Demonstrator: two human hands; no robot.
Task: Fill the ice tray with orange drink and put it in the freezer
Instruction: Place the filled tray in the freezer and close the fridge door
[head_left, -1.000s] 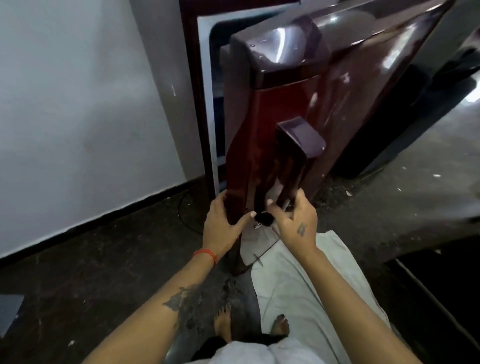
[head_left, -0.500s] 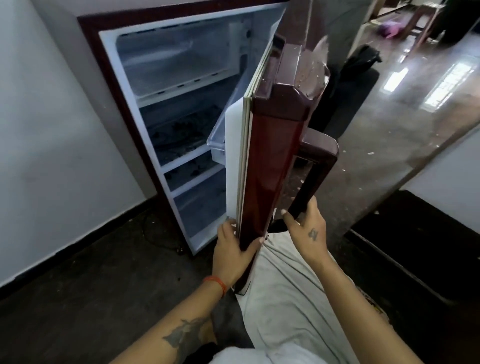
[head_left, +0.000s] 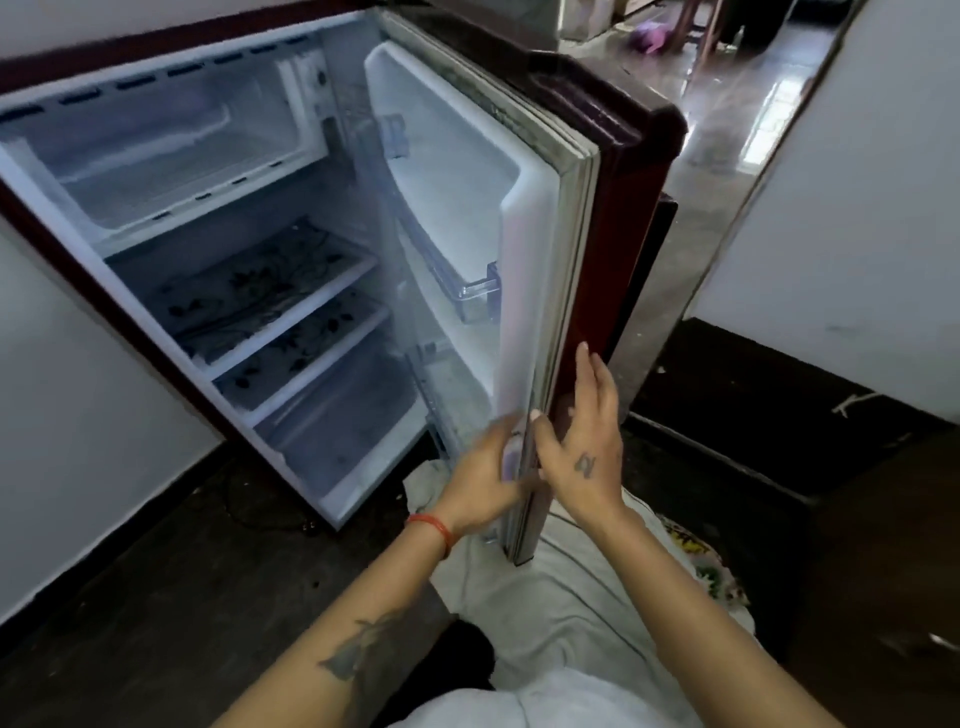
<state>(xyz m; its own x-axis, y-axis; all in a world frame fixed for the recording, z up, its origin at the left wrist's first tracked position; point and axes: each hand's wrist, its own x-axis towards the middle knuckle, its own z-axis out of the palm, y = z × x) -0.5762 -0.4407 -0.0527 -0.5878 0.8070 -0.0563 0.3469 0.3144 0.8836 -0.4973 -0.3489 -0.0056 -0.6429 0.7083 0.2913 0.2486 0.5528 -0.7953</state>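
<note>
Nearest the camera, the person's pale garment (head_left: 561, 613) fills the low middle of the view, and both forearms reach up from it toward the fridge door (head_left: 524, 291). The left hand (head_left: 480, 480), with a red thread band (head_left: 431, 526) at the wrist, is blurred; its fingers curl round the door's lower free edge from the inner side, a grip closed on that edge. The right hand (head_left: 584, 441) lies on the outer maroon side of the same edge with its fingers nearly straight and spread, the thumb tip touching the door's grey seal; it rests against the door rather than clasping it.

The door stands wide, edge-on to the camera. On its white inner face a clear door bin (head_left: 475, 296) sits about halfway up and looks empty.

Left of the door is the fridge (head_left: 270, 312), its cabinet open. At the bottom is a pale drawer (head_left: 332, 415); above it are two shelves (head_left: 280, 322) with a dark floral print, bare of food. At the top is the freezer box (head_left: 171, 156), also empty as far as the view shows. The ice tray and the orange drink are nowhere in sight.

Right of the door, a dark floor runs to a white wall (head_left: 857, 208); beyond the door's top corner a glossy floor (head_left: 737, 130) shows bright patches of light, with a small purple thing (head_left: 647, 37) far back.
</note>
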